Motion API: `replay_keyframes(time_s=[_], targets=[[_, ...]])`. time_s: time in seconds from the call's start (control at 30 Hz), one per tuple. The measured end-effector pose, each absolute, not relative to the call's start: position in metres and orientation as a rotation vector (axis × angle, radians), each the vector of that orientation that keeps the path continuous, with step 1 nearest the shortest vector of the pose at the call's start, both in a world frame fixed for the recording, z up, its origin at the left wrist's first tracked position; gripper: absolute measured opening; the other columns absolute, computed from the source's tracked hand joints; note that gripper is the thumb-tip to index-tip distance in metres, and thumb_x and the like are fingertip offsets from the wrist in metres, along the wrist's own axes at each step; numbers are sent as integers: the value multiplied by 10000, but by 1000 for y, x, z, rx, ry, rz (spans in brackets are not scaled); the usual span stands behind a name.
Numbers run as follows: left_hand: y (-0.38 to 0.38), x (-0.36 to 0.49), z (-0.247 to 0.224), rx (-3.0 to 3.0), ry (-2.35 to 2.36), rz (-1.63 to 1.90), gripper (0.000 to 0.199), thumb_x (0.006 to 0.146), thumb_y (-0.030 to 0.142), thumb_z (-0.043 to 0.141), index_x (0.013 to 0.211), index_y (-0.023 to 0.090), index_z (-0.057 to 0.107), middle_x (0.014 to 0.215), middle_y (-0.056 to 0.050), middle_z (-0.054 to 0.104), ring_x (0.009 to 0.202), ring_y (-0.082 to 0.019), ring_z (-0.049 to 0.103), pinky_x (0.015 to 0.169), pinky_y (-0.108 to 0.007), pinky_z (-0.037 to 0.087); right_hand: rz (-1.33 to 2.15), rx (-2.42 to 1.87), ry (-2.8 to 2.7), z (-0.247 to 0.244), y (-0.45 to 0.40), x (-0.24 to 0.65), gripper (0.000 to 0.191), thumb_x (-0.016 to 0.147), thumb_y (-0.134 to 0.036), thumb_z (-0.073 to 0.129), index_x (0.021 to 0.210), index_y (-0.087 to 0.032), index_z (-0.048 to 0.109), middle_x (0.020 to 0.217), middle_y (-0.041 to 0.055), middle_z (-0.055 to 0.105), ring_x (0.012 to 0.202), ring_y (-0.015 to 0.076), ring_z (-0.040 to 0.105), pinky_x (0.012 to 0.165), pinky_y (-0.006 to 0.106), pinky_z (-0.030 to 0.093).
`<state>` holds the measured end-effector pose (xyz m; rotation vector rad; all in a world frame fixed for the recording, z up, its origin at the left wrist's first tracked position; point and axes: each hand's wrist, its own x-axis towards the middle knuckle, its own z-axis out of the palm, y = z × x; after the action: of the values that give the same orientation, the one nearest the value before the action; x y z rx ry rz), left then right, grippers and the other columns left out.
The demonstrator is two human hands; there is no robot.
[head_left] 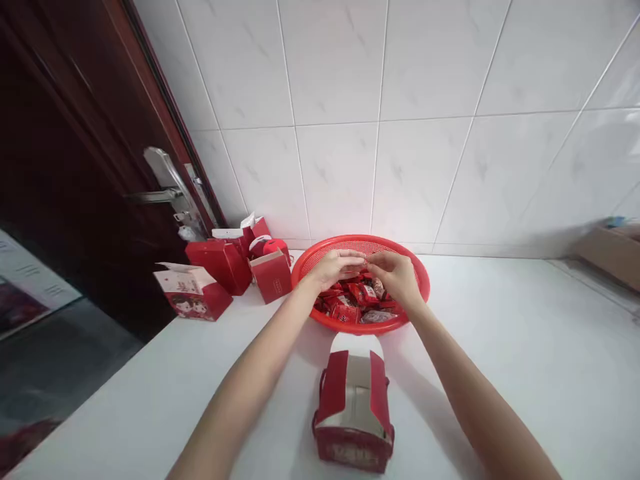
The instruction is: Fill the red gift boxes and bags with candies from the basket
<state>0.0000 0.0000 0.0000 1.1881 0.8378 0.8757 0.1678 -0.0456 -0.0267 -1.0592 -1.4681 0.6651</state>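
Observation:
Over a red plastic basket point(419, 283), my two hands meet almost fingertip to fingertip. My left hand point(337, 267) has its fingers stretched out toward the right, and its palm side is partly hidden. My right hand point(396, 275) has thumb and fingers pinched together; a speck of red shows at the tips, too small to name. Beneath them lie several wrapped candies point(346, 313), mostly red, some with clear wrappers. Closer to me stands a dark red gift box point(355, 437), its top flaps raised apart and a white flap tilted toward the basket.
Left of the basket stand several red gift boxes and bags point(273, 275), one printed with cartoon figures point(195, 300). A dark wooden door point(75, 133) with a metal handle point(155, 196) is beyond the table's left edge. A cardboard box point(607, 253) sits far right, and a tiled wall point(425, 167) rises behind.

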Motion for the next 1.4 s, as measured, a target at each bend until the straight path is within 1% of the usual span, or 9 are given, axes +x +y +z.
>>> replay_keyframes(time_s=[0.13, 0.37, 0.5, 0.6, 0.77, 0.93, 1.1, 1.23, 1.4], targets=[[-1, -1, -1, 1218, 825, 870, 337, 530, 173, 944, 825, 158, 780, 829, -32, 762, 844, -154, 702, 871, -308, 532, 663, -1074, -1478, -23, -48, 169, 135, 780, -288, 670, 846, -198, 746, 868, 78, 786, 815, 261, 736, 756, 388, 571], [-2, -1, -1, 1241, 808, 913, 289, 576, 139, 884, 832, 145, 751, 819, -36, 754, 836, -158, 712, 928, -339, 538, 725, -1050, -1468, -18, -54, 169, 179, 800, -342, 676, 863, -191, 748, 830, 66, 777, 751, 228, 718, 716, 355, 570], [7, 0, -8, 1420, 1000, 1092, 196, 735, 256, 750, 901, 153, 732, 895, -52, 743, 859, -157, 697, 847, -307, 547, 696, -1088, -1400, -18, -55, 169, 174, 782, -359, 694, 829, -194, 721, 818, 62, 761, 737, 221, 705, 697, 350, 568], [24, -1, -15, 1538, 1173, 1155, 148, 801, 258, 639, 895, 171, 712, 874, -33, 724, 803, -137, 657, 760, -270, 520, 698, -1102, -1359, -18, -55, 170, 171, 765, -356, 708, 815, -193, 707, 816, 62, 752, 744, 223, 703, 703, 353, 566], [47, -7, -17, 1799, 1284, 880, 34, 710, 217, 709, 719, 184, 706, 739, -8, 701, 770, -170, 635, 692, -271, 489, 716, -1097, -1330, -17, -55, 171, 155, 743, -338, 712, 803, -196, 695, 825, 63, 749, 763, 230, 704, 739, 373, 566], [46, -15, -15, 2045, 1257, 433, 220, 656, 333, 816, 814, 189, 766, 817, -12, 756, 790, -197, 681, 686, -263, 502, 713, -1127, -1275, -17, -54, 171, 155, 729, -341, 698, 793, -201, 684, 805, 60, 736, 759, 236, 699, 708, 370, 558], [42, -18, -20, 2270, 1388, 244, 202, 766, 205, 693, 953, 203, 771, 945, -36, 779, 842, -219, 696, 745, -282, 500, 682, -1114, -1200, -15, -53, 172, 174, 716, -359, 703, 789, -202, 687, 786, 60, 731, 742, 233, 693, 674, 357, 557], [37, -14, -18, 2430, 1520, 239, 196, 864, 174, 570, 924, 219, 751, 967, -55, 771, 897, -236, 699, 765, -297, 490, 692, -1102, -1151, -15, -54, 172, 217, 715, -393, 725, 807, -199, 690, 789, 61, 736, 705, 224, 690, 656, 356, 563], [26, -8, -13, 2538, 1654, 291, 284, 917, 132, 471, 940, 209, 743, 987, -103, 769, 974, -287, 698, 810, -352, 497, 725, -1103, -1135, -11, -55, 174, 230, 715, -394, 731, 818, -191, 695, 803, 61, 739, 651, 204, 674, 657, 356, 564]])
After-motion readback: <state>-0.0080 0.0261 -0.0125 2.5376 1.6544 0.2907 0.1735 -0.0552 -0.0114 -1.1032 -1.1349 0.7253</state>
